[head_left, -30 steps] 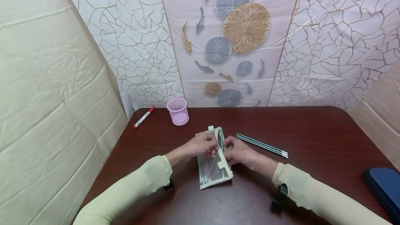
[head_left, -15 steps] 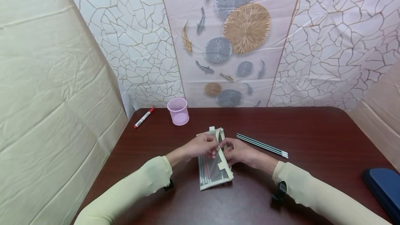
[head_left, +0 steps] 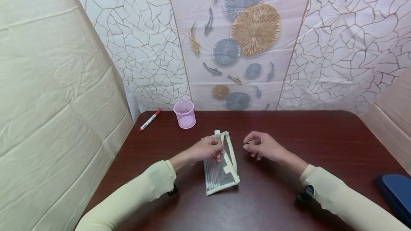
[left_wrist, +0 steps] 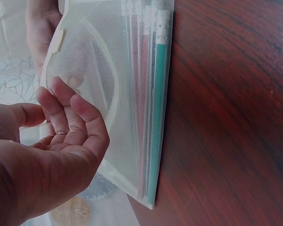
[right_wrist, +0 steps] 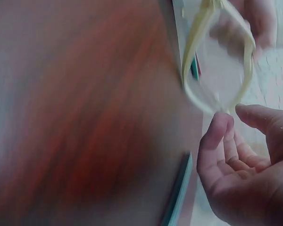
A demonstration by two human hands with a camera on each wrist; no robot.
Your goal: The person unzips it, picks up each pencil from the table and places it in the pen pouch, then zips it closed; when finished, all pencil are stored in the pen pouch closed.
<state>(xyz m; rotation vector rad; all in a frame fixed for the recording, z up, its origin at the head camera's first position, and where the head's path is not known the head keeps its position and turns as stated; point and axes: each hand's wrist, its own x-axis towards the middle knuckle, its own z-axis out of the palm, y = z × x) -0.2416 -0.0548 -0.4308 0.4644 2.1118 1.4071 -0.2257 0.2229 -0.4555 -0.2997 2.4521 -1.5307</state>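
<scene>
My left hand [head_left: 208, 148] pinches the zip edge of a see-through mesh pencil pouch [head_left: 226, 178] with a cream border. The pouch's mouth gapes on its right side. Several pencils [left_wrist: 155, 84], green and pink with white eraser ends, lie inside along the pouch's lower edge. Apart from the pouch, my right hand [head_left: 263, 147] hovers to its right with fingers loosely bent and thumb away from them. Below that hand, dark green pencils [right_wrist: 179, 193] lie on the table in the right wrist view; in the head view the hand hides nearly all of them.
A pink mesh pen cup [head_left: 185, 114] stands at the back of the dark wooden table [head_left: 308, 127]. Left of it lies a red and white marker [head_left: 150, 120]. A dark blue case [head_left: 396, 191] sits at the right edge. Patterned cloth hangs behind.
My right hand has drawn away from the pouch's mouth and moved right, over the loose pencils. The pencil seen in the mouth earlier no longer shows there. My left hand keeps its pinch.
</scene>
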